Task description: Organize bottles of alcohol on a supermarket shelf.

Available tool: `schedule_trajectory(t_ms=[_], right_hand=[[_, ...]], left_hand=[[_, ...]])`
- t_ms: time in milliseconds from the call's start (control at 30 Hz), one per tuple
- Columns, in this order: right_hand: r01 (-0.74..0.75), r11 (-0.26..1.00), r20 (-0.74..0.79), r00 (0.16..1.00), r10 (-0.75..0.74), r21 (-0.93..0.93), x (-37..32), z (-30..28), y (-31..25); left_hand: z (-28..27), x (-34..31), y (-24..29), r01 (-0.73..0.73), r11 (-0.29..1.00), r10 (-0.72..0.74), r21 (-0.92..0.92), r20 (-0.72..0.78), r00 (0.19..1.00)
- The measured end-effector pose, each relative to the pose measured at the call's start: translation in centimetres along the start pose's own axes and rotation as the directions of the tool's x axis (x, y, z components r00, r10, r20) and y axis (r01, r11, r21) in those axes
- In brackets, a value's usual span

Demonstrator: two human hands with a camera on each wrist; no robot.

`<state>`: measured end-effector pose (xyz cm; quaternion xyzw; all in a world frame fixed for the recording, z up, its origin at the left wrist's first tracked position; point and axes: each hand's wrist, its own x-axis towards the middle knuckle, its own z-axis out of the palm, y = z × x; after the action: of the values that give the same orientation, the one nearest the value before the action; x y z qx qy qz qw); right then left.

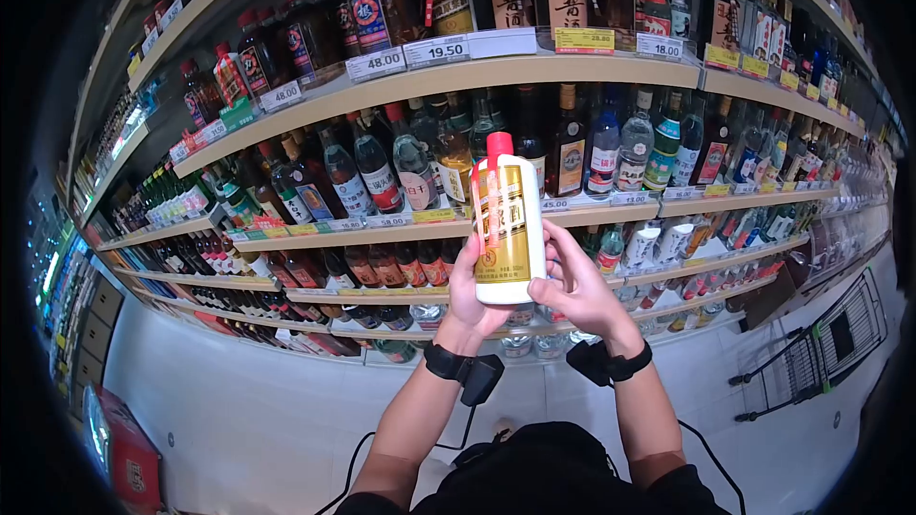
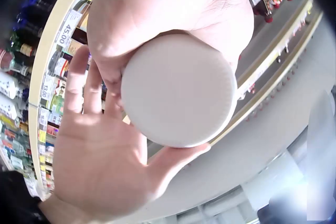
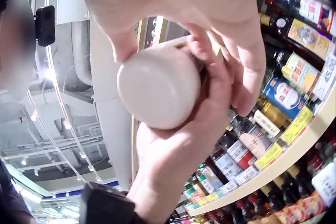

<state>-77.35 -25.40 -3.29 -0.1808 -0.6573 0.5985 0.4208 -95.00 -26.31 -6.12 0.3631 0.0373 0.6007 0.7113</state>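
Note:
A white bottle (image 1: 508, 229) with a gold label, a red cap and a red ribbon stands upright between both hands in the head view. My left hand (image 1: 474, 288) grips its left side and lower part. The right hand (image 1: 584, 288) has its thumb on the lower right edge, fingers extended behind. The round white base (image 2: 178, 90) faces the camera in the left wrist view, with the left hand (image 2: 173, 8) curled round it and the right hand (image 2: 100, 150) alongside. In the right wrist view, the base (image 3: 157, 87) shows the right thumb touching its edge.
Curved shelves (image 1: 420, 79) of bottles with price tags fill the space ahead. A shopping cart (image 1: 822, 348) stands at the right on the pale floor (image 1: 286, 410). A red box (image 1: 129, 453) sits at the lower left. Cables hang beside both forearms.

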Motion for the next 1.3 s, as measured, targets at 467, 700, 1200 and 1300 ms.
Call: schedule_trajectory(t_ms=[467,700,1200,1300], right_hand=[[0.212,0.964,-0.23,0.958,-0.173,0.159,-2.9,-2.5,-1.1],[0.043,0.842,-0.384,0.876,-0.291,-0.538,-4.2,-2.3,-1.1],[0.257,0.958,-0.13,0.953,-0.273,-0.128,-8.0,-5.1,-3.3],[0.307,0.934,-0.121,0.936,-0.332,-0.185,-8.0,-6.0,-3.6]], left_hand=[[4.6,2.7,-2.0,-0.247,0.332,0.329,0.91,0.134,0.935],[9.2,4.7,-4.8,-0.114,0.552,0.39,0.826,-0.135,0.911],[6.9,5.5,-5.7,0.026,0.941,0.049,-0.336,0.211,0.976],[7.5,6.4,-5.9,0.06,0.888,0.023,-0.455,0.175,0.984]])
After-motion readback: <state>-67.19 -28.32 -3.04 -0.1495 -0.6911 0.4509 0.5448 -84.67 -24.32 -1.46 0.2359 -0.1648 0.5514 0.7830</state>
